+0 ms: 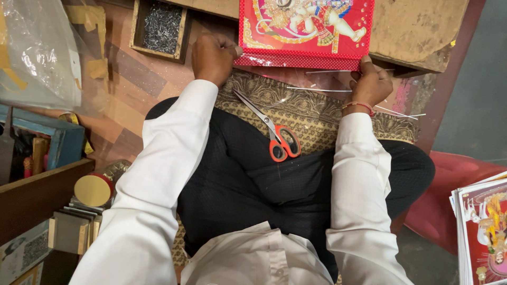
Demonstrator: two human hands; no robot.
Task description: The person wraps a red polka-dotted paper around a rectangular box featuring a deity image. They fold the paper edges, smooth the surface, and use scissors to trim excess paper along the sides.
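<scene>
Nearest us, red-handled scissors lie untouched on our lap. Beyond, our left hand and right hand each pinch a near corner of the red picture. Its long axis runs side to side, both hands equally close.

I see glossy printed pic, red, w/ clear shiny plastic film at its lower edge. Scissors: bright smooth metal blades, glossy red-orange plastic handles. Under them patterned woven cloth, matt gold-brown. Trousers matt dark fabric, sleeves smooth white cloth. Wood tray rough, full of small metal nails. Board dusty, worn. Clear plastic bag, crinkly, shiny.
</scene>
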